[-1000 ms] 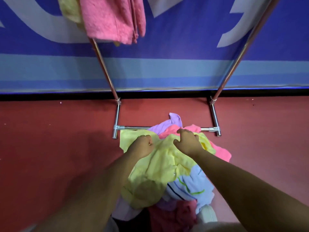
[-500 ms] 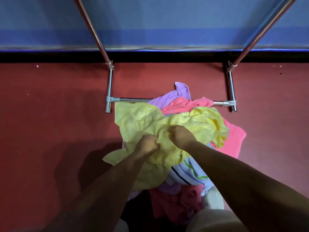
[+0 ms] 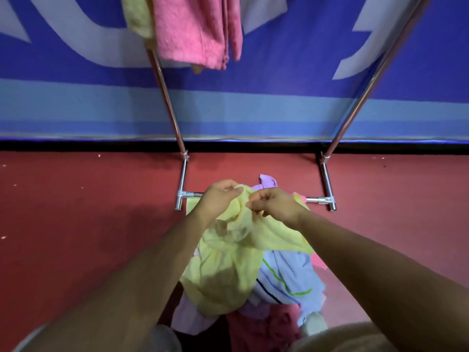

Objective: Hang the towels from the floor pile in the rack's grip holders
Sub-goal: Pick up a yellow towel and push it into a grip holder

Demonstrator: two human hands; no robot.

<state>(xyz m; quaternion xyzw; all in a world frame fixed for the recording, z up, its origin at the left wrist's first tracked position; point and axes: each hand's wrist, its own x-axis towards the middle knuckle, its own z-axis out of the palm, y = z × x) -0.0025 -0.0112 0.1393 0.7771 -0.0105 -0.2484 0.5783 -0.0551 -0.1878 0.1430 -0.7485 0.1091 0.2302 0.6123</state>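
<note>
Over matte red floor (image 3: 76,224), the left hand (image 3: 218,199) and right hand (image 3: 274,204) each pinch a soft, crumpled yellow towel (image 3: 228,270).

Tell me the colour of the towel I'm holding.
Pale yellow. The towel shows best in the head view, the only one.

We see a plain pale yellow towel (image 3: 228,262) on top of the pile. Beneath it shows a light blue striped towel (image 3: 286,278), its thin lines green, violet and dark. A lilac towel (image 3: 267,180) peeks out at the far side, a dark pink towel (image 3: 261,326) at the near side. On the shiny silver rack (image 3: 321,199) hangs a pink towel (image 3: 193,29) beside a yellowish towel (image 3: 138,16). The floor (image 3: 76,224) is dull red. The wall (image 3: 253,105) is deep blue with white shapes, a lighter blue band and a black foot.
</note>
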